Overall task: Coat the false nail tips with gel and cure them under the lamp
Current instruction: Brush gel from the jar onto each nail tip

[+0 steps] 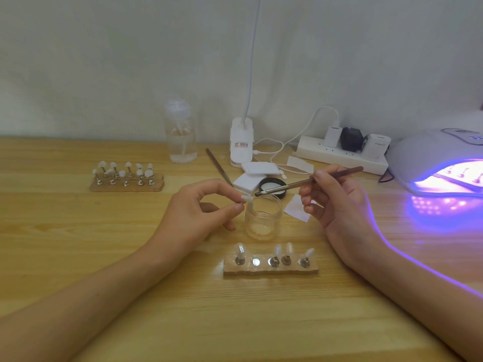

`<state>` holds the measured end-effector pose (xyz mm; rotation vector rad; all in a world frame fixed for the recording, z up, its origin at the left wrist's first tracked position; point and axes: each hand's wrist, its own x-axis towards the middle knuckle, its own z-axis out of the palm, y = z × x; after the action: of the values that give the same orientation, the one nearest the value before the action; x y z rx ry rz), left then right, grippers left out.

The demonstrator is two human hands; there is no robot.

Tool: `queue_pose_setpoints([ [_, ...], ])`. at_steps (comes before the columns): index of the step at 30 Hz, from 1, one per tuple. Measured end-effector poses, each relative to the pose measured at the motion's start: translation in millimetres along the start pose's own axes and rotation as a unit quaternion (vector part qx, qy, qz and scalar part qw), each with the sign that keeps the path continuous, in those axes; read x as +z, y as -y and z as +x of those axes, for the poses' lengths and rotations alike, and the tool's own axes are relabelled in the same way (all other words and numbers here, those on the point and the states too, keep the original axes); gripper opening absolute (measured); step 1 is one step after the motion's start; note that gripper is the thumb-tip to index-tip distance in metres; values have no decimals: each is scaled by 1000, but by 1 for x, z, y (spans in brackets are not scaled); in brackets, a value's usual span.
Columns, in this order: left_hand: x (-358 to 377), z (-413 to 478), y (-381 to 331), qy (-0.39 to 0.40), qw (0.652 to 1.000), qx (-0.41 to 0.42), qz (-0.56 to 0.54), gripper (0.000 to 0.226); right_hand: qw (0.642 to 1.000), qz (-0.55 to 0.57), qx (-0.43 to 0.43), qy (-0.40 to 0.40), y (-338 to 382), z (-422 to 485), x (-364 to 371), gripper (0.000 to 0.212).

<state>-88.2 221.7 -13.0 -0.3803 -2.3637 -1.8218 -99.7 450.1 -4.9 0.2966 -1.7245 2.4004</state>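
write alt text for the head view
Over a wooden table, the left hand pinches a false nail tip above an open clear jar while the right hand holds a brush with its bristles close to the tip. A holder with four more tips stands near the jar, and a curing lamp glows purple at right.
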Motion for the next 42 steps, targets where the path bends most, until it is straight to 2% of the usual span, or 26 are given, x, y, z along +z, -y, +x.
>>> queue_pose_setpoints([
  [7, -1, 1, 0, 1, 1000, 22, -21, 20, 1000, -7, 0, 10, -1, 1, 0, 15],
  [20, -1, 1, 0, 10, 999, 41, -14, 18, 999, -47, -17, 1, -6, 3, -4, 8],
  [26, -2, 0, 0, 12, 999, 53, -4, 16, 998, -51, -31, 22, -4, 0, -2, 17],
  [28, -2, 1, 1, 11, 999, 53, -1, 16, 998, -60, -35, 9, -5, 1, -3, 13],
  [42, -3, 2, 5, 15, 998, 60, 4, 16, 998, -45, -45, 24, -4, 1, -3, 9],
])
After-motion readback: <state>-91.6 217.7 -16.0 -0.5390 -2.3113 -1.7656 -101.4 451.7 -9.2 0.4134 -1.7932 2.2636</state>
